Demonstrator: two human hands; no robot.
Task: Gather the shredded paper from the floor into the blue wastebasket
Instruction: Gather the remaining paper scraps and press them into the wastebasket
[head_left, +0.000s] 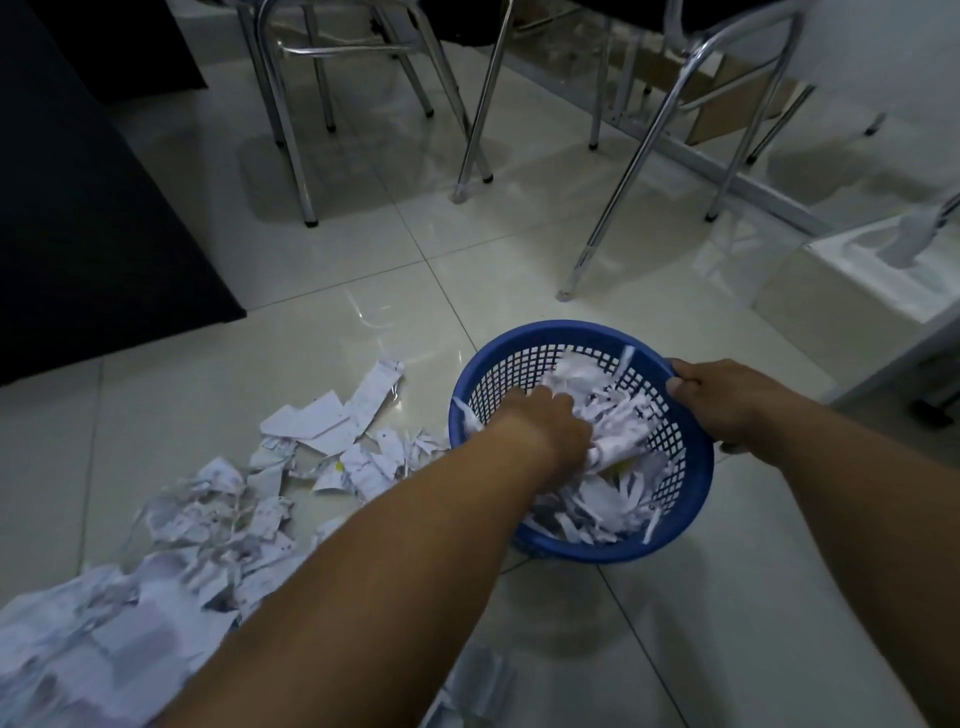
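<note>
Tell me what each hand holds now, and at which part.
The right hand holds the blue wastebasket by its rim, on the right side. The left hand is inside it on the shredded paper; whether it grips any cannot be told.

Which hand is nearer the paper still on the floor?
Left. The left hand is inside the blue wastebasket, beside the floor paper; the right hand grips the far rim.

Two bare forearms reaching up from the lower frame; left hand (553, 423) at centre, knuckles up, fingers curled downward and partly hidden; right hand (714, 397) at right of centre, thumb forward, fingers clamped; both wrists roughly level, arms extended.
</note>
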